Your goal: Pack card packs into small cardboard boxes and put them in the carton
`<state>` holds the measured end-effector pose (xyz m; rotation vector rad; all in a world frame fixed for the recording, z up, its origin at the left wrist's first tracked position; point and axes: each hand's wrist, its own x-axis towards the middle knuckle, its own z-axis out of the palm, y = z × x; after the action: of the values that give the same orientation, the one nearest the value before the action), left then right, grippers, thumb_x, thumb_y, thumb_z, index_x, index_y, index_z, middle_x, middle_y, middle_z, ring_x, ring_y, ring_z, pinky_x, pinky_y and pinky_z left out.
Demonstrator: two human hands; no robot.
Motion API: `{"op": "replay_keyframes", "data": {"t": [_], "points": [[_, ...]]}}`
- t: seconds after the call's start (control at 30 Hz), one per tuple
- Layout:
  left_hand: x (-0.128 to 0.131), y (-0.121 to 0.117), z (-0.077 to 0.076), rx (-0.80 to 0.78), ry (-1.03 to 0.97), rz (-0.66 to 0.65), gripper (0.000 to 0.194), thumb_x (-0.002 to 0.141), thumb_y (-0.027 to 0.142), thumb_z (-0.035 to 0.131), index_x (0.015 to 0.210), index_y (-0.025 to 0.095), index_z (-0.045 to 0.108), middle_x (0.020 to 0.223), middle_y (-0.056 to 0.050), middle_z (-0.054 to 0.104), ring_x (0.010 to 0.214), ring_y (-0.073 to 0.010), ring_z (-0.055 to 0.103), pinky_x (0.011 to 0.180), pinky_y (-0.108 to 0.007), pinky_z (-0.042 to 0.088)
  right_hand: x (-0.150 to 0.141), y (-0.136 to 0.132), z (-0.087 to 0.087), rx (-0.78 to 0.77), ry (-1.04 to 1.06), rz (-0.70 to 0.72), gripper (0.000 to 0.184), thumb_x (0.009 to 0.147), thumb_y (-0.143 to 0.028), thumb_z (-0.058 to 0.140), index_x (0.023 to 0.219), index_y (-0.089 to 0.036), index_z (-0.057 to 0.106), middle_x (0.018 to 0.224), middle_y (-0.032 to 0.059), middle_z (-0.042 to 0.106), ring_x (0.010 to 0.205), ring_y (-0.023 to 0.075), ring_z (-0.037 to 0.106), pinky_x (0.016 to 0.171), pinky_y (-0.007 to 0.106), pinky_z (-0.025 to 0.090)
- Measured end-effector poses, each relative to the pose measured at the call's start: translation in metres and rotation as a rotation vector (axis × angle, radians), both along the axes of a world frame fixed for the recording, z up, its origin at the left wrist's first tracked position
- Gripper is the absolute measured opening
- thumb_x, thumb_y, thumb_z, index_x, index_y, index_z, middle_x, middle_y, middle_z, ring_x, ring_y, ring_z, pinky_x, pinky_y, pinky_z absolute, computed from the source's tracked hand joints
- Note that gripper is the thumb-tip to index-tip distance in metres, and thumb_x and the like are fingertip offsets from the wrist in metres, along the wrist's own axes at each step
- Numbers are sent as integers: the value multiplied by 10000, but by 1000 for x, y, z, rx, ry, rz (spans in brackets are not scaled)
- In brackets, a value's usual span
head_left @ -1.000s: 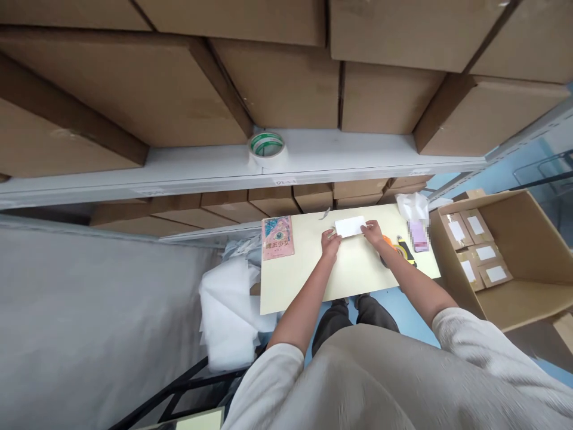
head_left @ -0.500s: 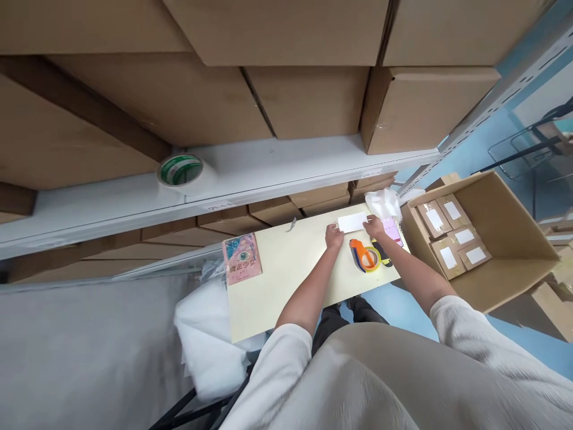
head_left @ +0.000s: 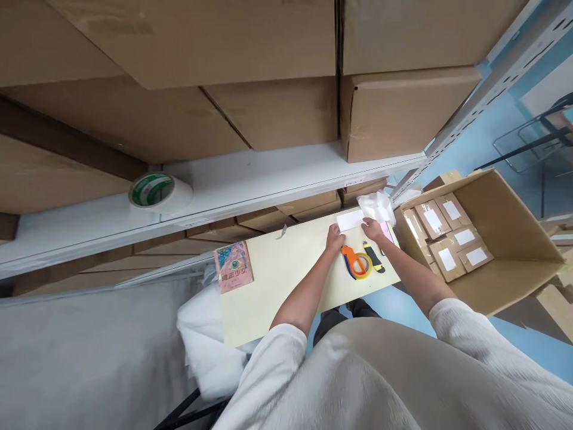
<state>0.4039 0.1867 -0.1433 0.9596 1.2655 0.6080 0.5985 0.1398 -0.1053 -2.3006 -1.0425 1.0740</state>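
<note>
Between my two hands is a small white rectangular slip (head_left: pixel 350 220), blank as far as I can see. My left hand (head_left: pixel 335 237) pinches its left end, and my right hand (head_left: pixel 371 228) grips its right end. Just below lies an orange tape dispenser (head_left: pixel 348 255) with a yellow-edged tape roll (head_left: pixel 366 266). Right of it is a black and yellow utility knife (head_left: pixel 374 258). A pink-screened phone (head_left: pixel 386 230) is partly covered by my right forearm. At the table's left end rests a pink and blue book (head_left: pixel 233 267).
The pale table (head_left: pixel 286 275) stands under a shelf (head_left: pixel 250 174) stacked with cartons (head_left: pixel 412 113). A tape roll (head_left: pixel 154 192) sits on the shelf. An open carton (head_left: pixel 514 269) at right holds several labelled boxes. White wrap (head_left: pixel 206 340) hangs left; a clear bag (head_left: pixel 376 206) lies behind my right hand.
My view has shifted slightly. Both hands still hold the white slip, which now looks more tilted. The utility knife shows more fully, while my right forearm covers more of the phone.
</note>
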Motion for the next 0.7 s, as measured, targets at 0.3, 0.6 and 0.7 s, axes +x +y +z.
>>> {"op": "replay_keyframes", "data": {"t": [0.3, 0.6, 0.7], "points": [[5, 2, 11, -86, -33, -16, 686, 664, -16, 713, 1299, 222, 606, 1508, -154, 667, 1518, -321, 555, 1284, -482, 414, 13, -7, 10, 67, -15, 28, 456, 976, -224, 604, 1406, -144, 732, 1524, 149, 697, 1450, 289, 634, 1255, 401, 462], [-36, -11, 38, -45, 82, 12, 609, 731, 102, 766, 1322, 206, 656, 1453, -181, 691, 1410, -318, 641, 1238, -488, 461, -12, -27, 31, 142, 35, 115, 394, 968, -225, 590, 1319, -187, 765, 1436, 122, 738, 1319, 270, 696, 1164, 397, 536], [-61, -27, 49, -26, 106, 74, 561, 762, 112, 772, 1303, 223, 670, 1396, -145, 723, 1354, -284, 665, 1203, -454, 495, -28, -33, 33, 187, 53, 150, 375, 946, -217, 578, 1262, -202, 778, 1395, 108, 751, 1301, 260, 696, 1174, 408, 527]]}}
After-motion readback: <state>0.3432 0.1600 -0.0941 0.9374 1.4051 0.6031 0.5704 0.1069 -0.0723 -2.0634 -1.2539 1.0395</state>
